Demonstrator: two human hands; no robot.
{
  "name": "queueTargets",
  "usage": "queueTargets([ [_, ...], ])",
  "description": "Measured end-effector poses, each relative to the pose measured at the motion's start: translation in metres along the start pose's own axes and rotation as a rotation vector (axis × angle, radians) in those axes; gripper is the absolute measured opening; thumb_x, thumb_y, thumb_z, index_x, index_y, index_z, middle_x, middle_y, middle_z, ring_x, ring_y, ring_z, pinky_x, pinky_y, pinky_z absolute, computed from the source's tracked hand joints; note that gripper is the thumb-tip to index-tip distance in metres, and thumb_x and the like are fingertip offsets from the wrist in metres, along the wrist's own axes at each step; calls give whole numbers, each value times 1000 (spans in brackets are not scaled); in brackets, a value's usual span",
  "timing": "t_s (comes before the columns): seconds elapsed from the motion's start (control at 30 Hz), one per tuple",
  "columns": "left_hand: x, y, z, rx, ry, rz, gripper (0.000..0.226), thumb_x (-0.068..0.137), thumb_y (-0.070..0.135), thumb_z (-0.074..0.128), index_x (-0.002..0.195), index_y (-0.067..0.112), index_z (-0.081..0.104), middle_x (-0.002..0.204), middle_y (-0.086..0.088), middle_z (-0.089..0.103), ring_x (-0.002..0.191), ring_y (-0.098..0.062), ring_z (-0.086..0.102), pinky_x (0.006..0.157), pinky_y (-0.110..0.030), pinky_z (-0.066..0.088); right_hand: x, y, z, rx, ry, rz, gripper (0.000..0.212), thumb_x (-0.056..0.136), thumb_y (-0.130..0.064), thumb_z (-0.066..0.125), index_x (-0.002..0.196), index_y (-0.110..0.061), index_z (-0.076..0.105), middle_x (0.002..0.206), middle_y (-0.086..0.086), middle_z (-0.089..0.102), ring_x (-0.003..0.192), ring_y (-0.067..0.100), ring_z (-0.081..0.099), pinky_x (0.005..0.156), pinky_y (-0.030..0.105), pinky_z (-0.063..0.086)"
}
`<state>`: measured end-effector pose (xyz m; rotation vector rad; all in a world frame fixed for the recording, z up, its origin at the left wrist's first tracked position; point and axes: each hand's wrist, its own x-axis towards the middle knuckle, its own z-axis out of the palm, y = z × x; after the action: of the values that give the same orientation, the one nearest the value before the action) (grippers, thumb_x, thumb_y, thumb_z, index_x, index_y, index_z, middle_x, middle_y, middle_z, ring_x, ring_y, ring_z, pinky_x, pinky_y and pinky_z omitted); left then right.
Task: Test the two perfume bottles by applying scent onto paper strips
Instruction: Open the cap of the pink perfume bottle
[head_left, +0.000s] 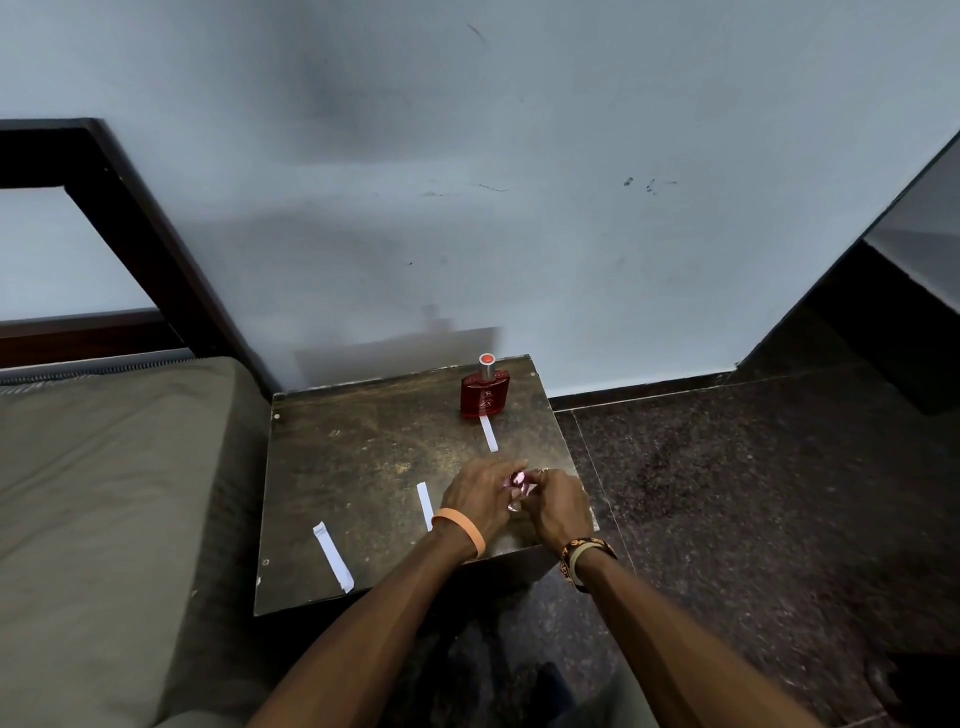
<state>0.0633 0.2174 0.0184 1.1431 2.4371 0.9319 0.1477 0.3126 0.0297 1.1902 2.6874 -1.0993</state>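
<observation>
A red perfume bottle (484, 396) with a silver cap stands upright at the back right of the small dark table (363, 457). A pink perfume bottle (517, 486) sits between my hands near the table's front right, mostly hidden. My left hand (480, 496) and my right hand (558, 501) both curl round it. Three white paper strips lie on the table: one (489, 434) in front of the red bottle, one (425, 505) just left of my left hand, one (333, 557) at the front left.
A grey-green cushioned seat (114, 509) adjoins the table's left side, with a dark wooden frame (140, 234) behind it. A pale wall rises at the table's back edge. Dark speckled floor (753, 493) spreads to the right, where a dark panel (893, 322) leans.
</observation>
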Motion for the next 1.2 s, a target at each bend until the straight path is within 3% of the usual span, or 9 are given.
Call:
queueTargets([
  [0.1,2,3,-2,-35,72,-19,30,87,18,63,116,17,66,111,-4,70,102,-19,62,90,-31,48,0,0,-2,-27,0,-16,17,84,-16,71,100,-22,75,90,5,74,76,18,64,71,32,53],
  [0.23,2,2,-2,-43,67,2,23,86,16,63,108,18,69,103,-3,71,96,-19,62,86,-30,48,1,0,2,-27,10,-10,19,85,-16,69,102,-23,75,92,6,74,84,23,68,76,38,56],
  [0.4,2,1,-2,-67,76,-15,24,86,17,63,110,19,67,105,-2,70,95,-17,63,85,-29,50,3,-2,2,-40,-2,5,22,85,-16,66,104,-24,74,93,7,74,83,24,67,75,36,56],
  [0.53,-2,3,-7,-99,144,11,28,82,15,67,110,18,66,107,-2,69,98,-17,62,87,-30,51,1,0,1,-69,-25,28,49,82,-14,70,130,-21,58,106,6,71,94,23,66,81,37,56],
  [0.63,-3,6,-18,-117,221,33,28,81,10,68,107,16,66,106,-2,66,98,-15,59,88,-32,52,-7,-6,-10,-53,92,14,57,80,-1,64,134,-16,54,116,7,67,103,23,63,87,35,55],
  [0.73,-5,4,-35,-105,297,9,30,81,11,68,110,16,65,106,-3,64,97,-15,58,85,-34,53,-16,-23,-24,-20,273,-147,42,85,-2,58,125,-16,61,108,5,65,99,21,60,84,34,54],
  [0.83,-7,1,-54,-136,358,-47,34,79,12,70,112,17,64,102,-3,65,92,-15,60,82,-36,54,-20,-54,-28,22,327,-356,32,89,-3,54,117,-14,65,106,7,64,96,18,58,85,33,52],
  [1.03,-21,-20,-100,-188,430,-111,21,76,10,75,95,11,68,88,-5,70,79,-14,65,72,-25,56,-19,-124,0,171,146,-463,35,87,0,51,112,-13,71,109,6,70,101,17,63,91,32,52],
  [1.2,-39,-73,-135,-123,462,-214,20,78,14,74,98,13,68,92,-4,69,81,-12,63,74,-23,55,-13,-167,44,238,-37,-419,39,87,2,48,114,-13,72,109,0,71,102,12,63,94,26,51],
])
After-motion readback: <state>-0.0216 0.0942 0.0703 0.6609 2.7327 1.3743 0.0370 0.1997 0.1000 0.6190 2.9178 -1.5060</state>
